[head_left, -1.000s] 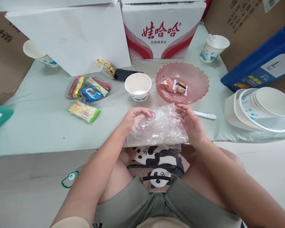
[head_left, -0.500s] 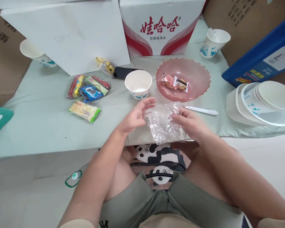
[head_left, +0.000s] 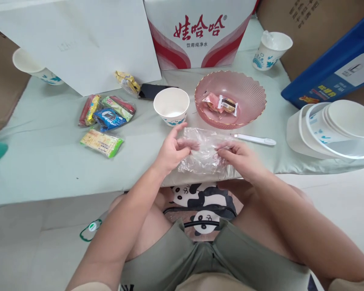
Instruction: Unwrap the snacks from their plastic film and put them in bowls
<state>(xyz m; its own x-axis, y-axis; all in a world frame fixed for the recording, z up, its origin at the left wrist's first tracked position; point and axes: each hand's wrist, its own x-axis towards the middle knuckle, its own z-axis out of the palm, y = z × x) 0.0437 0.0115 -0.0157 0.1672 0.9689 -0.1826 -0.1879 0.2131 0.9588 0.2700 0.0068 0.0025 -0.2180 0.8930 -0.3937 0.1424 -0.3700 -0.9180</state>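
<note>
Tbl [head_left: 48,169]: clr plastic [head_left: 204,158] btwn L hand [head_left: 169,152], R hand [head_left: 242,159]

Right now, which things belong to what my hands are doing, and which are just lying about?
Being handled:
- crinkled clear plastic packaging, between left hand and right hand

Apparently lying about:
- central white blue-printed paper cup
- pink ribbed bowl with gold rim
- slim white tool

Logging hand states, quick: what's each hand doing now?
Left hand: touching the clear plastic bag; grip unclear.
Right hand: closed, pinching its right side.
</note>
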